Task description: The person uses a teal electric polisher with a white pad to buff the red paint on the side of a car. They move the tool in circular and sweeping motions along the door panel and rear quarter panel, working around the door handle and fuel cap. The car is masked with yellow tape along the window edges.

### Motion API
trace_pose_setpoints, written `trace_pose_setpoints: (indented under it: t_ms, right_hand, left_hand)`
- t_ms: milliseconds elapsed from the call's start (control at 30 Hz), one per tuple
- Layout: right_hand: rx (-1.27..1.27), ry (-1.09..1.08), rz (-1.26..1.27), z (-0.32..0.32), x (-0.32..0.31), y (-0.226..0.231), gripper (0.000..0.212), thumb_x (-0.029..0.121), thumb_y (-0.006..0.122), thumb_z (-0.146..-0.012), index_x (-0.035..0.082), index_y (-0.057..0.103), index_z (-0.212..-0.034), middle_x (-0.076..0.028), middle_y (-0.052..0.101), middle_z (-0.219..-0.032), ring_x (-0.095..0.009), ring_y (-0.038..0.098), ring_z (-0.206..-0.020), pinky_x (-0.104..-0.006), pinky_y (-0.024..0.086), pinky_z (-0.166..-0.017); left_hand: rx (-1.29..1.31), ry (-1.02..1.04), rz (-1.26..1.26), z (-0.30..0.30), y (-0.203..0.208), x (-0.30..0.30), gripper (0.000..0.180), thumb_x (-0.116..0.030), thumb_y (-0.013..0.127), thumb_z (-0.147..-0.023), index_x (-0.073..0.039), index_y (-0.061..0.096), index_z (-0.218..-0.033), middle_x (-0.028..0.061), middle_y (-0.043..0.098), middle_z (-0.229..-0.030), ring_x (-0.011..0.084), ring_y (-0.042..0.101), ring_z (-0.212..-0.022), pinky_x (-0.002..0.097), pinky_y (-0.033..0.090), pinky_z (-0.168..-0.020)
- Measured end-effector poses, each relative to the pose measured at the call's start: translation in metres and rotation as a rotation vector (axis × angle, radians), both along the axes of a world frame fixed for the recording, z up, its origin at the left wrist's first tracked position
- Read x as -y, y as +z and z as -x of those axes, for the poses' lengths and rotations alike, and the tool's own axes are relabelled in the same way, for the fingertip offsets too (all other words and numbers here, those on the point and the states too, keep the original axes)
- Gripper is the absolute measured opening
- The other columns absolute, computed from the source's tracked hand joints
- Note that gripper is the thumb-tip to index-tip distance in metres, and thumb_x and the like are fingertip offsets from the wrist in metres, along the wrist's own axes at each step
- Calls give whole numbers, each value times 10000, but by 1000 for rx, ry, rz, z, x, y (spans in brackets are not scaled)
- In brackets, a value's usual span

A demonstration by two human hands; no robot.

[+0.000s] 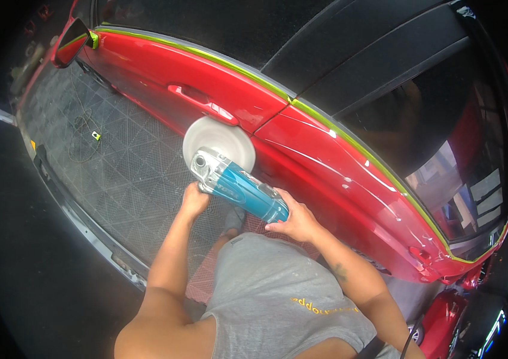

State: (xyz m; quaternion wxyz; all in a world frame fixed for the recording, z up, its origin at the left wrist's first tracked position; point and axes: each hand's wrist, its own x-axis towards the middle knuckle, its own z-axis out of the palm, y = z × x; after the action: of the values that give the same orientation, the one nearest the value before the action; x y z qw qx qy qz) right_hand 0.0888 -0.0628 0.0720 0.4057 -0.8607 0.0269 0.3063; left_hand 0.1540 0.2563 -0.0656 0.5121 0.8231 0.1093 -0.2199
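Most fingers of the left hand point(194, 200) are hidden where the teal polisher point(245, 192) is gripped near its head; its rear is grasped by the right hand point(297, 219). The white pad point(213, 139) is held, seemingly touching, by the red door point(146, 66). Gridded floor point(119, 173) is partly blocked by the grey shirt point(266, 278).
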Motion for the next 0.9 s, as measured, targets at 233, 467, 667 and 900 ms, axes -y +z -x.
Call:
trace_pose_setpoints:
  t_ms: [233,467,667,900]
  right_hand:
    - [130,-61,-13,74,71,-8,1051,268,998,-734,109,452,-1618,-192,679,-1466,-355,658,-1370,-447,510,-1152]
    - [24,-188,10,136,133,-3,1027,219,999,-694,92,505,-1586,-142,653,-1501,-288,616,-1414,-424,474,-1194]
    - [72,-143,-65,109,100,-19,1049,264,990,-710,106,483,-1614,-177,640,-1527,-318,629,-1413,-430,484,-1188]
    - [129,-90,-79,39,25,-39,1063,365,964,-736,162,448,-1644,-207,656,-1500,-404,652,-1365,-479,523,-1137]
  left_hand:
    - [105,-80,13,64,-10,71,248,-140,724,-906,33,788,-1072,267,799,-973,326,805,-935,444,597,-833]
    - [-46,-228,70,112,-4,140,303,-150,746,-876,1,766,-1138,314,759,-1079,482,729,-1095,509,569,-967]
    - [-58,-242,-72,79,13,99,294,-139,721,-879,88,753,-1063,364,735,-1052,515,715,-1083,539,561,-955]
    - [42,-125,-141,17,-5,14,302,-122,699,-883,56,776,-1115,347,753,-1080,498,730,-1112,516,569,-961]
